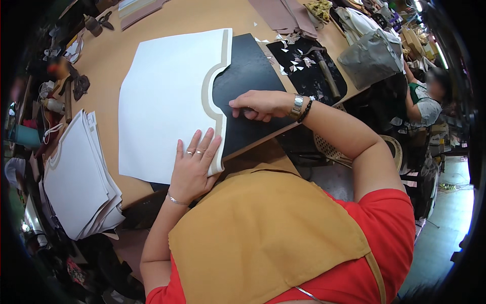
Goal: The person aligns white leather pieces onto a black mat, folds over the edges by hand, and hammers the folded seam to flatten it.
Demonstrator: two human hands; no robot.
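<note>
A large white sheet (pixel 164 101) lies on a black board (pixel 255 76), with a beige strip (pixel 206 93) along its notched right edge. My left hand (pixel 195 164) rests flat, fingers spread, on the sheet's lower right corner near the table's front edge. Fingers curled, my right hand (pixel 260 106) is held over the black board just right of the curved notch. Something small and dark shows within its grip, too hidden to name.
Right of the board, a hammer (pixel 327 76) and white scraps (pixel 298 63) lie on a black mat (pixel 336 66). Beyond stands a grey bag (pixel 372 58). Stacked white sheets (pixel 81 177) hang past the table's left edge. At far right another person (pixel 425 99) sits.
</note>
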